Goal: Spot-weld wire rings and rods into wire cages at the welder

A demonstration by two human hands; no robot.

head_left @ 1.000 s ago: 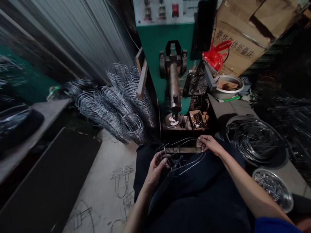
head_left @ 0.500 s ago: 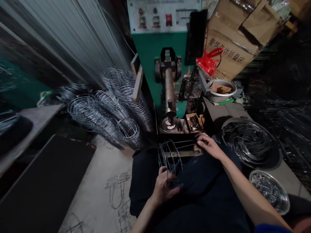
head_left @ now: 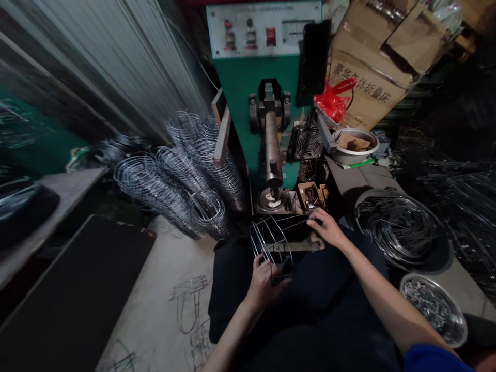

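Observation:
In the head view, my left hand (head_left: 265, 283) is closed round the lower side of a wire frame (head_left: 259, 238) made of several curved metal wires. The frame is held above my lap, just in front of the machine. Thin wires stretch from it toward the right. Pinched fingers of my right hand (head_left: 327, 227) grip the far end of these wires. Directly beyond the frame stands a green machine (head_left: 234, 82) with a thick metal arm (head_left: 273, 142) pointing down over a round base (head_left: 270, 199).
Tall stacks of wire rings (head_left: 151, 186) stand at left, behind a dark board (head_left: 73, 289). On the right are a round tray of wires (head_left: 399, 227) and a metal bowl of small parts (head_left: 432, 307). Loose wire pieces (head_left: 189, 292) lie on the floor.
My right hand has shifted slightly left and up with the wire end. The wire frame has tilted a little in my left hand. The whole view has moved slightly.

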